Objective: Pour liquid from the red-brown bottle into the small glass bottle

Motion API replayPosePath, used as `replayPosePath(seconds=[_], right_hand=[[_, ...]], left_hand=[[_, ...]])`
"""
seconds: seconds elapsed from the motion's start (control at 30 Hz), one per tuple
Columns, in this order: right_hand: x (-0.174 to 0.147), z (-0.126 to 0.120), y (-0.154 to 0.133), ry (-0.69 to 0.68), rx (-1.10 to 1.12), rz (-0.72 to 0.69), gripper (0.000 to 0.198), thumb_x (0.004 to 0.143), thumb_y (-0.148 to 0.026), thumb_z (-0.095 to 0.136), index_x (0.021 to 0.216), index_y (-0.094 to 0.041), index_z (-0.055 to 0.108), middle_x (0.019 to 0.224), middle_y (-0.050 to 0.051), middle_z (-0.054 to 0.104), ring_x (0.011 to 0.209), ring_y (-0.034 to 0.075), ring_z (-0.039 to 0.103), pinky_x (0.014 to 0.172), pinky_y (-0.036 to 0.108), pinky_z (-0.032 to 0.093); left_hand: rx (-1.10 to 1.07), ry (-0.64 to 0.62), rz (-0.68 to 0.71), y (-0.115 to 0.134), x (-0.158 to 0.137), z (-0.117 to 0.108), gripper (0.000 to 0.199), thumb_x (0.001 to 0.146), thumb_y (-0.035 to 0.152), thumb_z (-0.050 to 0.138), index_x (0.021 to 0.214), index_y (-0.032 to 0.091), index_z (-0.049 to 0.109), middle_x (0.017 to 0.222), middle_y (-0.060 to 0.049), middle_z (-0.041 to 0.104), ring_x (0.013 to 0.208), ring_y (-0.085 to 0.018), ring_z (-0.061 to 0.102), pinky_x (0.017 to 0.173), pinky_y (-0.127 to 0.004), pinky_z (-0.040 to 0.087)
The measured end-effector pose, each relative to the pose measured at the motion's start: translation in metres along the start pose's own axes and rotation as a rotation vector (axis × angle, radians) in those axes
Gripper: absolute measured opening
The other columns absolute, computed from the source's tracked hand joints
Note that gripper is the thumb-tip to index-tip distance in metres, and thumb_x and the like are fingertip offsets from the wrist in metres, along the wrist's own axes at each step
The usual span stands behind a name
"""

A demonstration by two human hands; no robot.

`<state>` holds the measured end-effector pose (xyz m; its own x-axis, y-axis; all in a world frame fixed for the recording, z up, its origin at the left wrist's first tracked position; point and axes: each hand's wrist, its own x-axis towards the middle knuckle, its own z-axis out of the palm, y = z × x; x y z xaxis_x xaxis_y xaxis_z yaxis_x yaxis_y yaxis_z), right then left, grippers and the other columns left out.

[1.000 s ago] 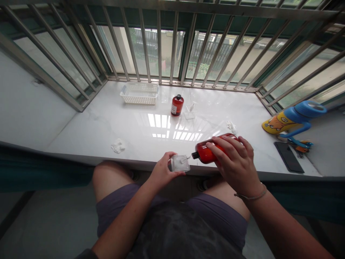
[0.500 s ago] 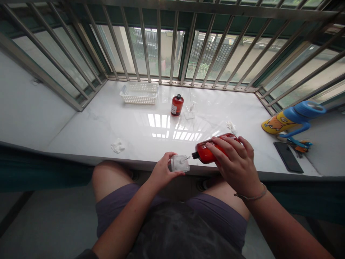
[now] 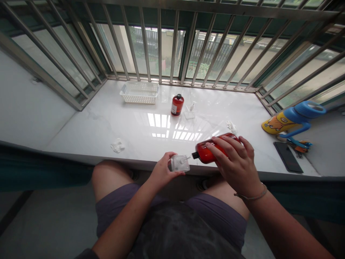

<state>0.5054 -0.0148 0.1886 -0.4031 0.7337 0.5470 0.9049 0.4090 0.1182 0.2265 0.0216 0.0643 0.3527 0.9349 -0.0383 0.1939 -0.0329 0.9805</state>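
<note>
open sill centre point(image 3: 140, 133), small bottle point(image 3: 177, 104) behind

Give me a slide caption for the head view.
Right hand tips a red bottle toward a clear container held in the left hand.

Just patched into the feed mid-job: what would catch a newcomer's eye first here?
The right hand tips a large red bottle on its side at the near edge of the white sill, neck toward a small clear container held in the left hand. Farther back stand a smaller red bottle and a white basket; a blue and yellow bottle lies at far right.
</note>
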Motion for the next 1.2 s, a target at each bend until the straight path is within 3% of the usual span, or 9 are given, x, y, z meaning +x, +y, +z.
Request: replayPosePath(seconds=[0.73, 1.2], right_hand=[[0.000, -0.002, 0.000, -0.017, 0.006, -0.022, 0.063, 0.101, -0.010, 0.063, 0.158, -0.034, 0.052, 0.156, 0.006, 0.062, 0.146, 0.031, 0.054, 0.132, 0.058, 0.024], [0.002, -0.004, 0.000, -0.030, -0.010, -0.049, 0.070, 0.101, -0.008, 0.062, 0.163, -0.036, 0.046, 0.157, 0.006, 0.061, 0.147, 0.031, 0.054, 0.132, 0.059, 0.025]], left_hand=[[-0.028, -0.002, -0.008, -0.007, 0.000, 0.004, 0.079, 0.067, 0.039, 0.102, 0.131, 0.028, 0.057, 0.135, -0.008, 0.069, 0.120, -0.030, 0.070, 0.111, -0.047, 0.056], [-0.039, -0.002, -0.023, -0.010, 0.001, 0.004, 0.080, 0.066, 0.038, 0.104, 0.130, 0.029, 0.056, 0.133, -0.007, 0.069, 0.127, -0.030, 0.067, 0.118, -0.050, 0.051]])
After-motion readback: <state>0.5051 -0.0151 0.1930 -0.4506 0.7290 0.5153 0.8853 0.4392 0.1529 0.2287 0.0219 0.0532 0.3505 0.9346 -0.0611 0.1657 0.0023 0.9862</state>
